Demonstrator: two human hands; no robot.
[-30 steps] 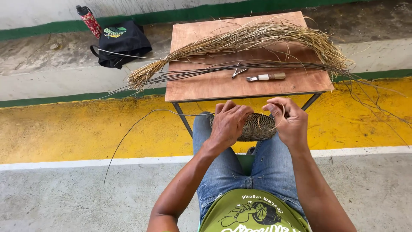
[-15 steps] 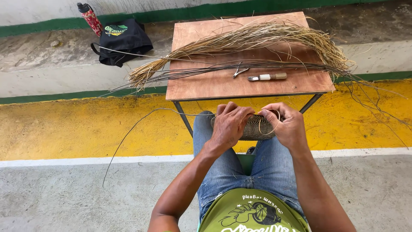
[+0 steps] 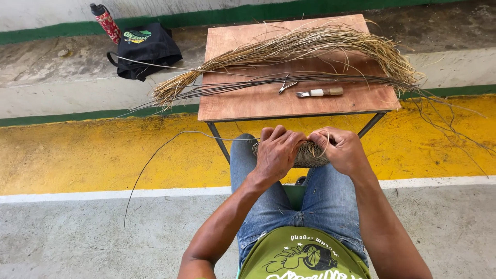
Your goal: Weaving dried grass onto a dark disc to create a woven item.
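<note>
While the fingers (image 3: pixel 279 139) of the left hand (image 3: pixel 276 155) curl down tight over the woven piece (image 3: pixel 310 155), pinning it to the lap so it cannot roll, the right hand (image 3: pixel 341 151) pinches a pale fibre at the piece's right end, fingertips closed together on the strand. The piece sits on the knees, just below the table edge. A long thin strand (image 3: pixel 155 160) trails from it, looping left over the yellow floor stripe. Up on the small wooden table (image 3: pixel 248 103), within reach, lies the bundle of dried fibres (image 3: pixel 310 46), a knife (image 3: pixel 320 93) and small pliers (image 3: pixel 285 85). Off to the left, a black bag (image 3: pixel 144 49) and a bottle (image 3: pixel 106 21).
</note>
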